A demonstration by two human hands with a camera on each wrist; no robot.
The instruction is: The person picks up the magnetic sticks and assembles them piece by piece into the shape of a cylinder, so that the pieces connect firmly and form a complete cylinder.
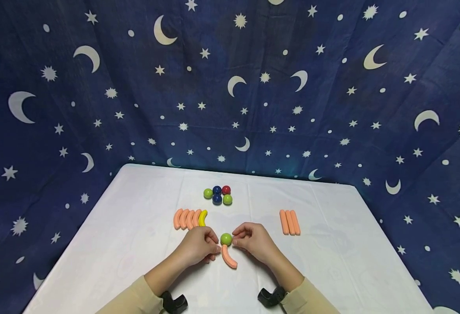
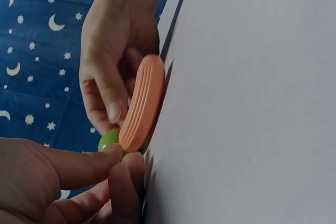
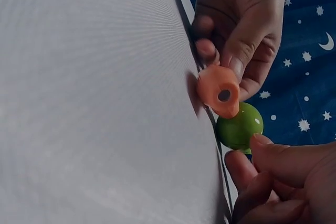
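A green ball (image 1: 226,239) sits between my two hands, with a curved orange stick (image 1: 229,257) against its near side. In the right wrist view, the stick (image 3: 212,85) shows a dark round disc in its end. The left hand (image 1: 199,246) is just left of where ball and stick meet, thumb and fingertips parted. To the right of the ball, the right hand (image 1: 255,242) has its thumb and index tips close beside it, not around it. Whether either hand's fingertips touch the pieces is hard to tell. In the left wrist view, the stick (image 2: 143,103) partly covers the ball (image 2: 108,138).
Several curved orange sticks (image 1: 187,219) and a yellow curved one (image 1: 202,218) lie in a row beyond the left hand. Farther back are green, blue and red balls (image 1: 217,199). Three straight orange sticks (image 1: 290,222) lie at right on the white table (image 1: 332,261).
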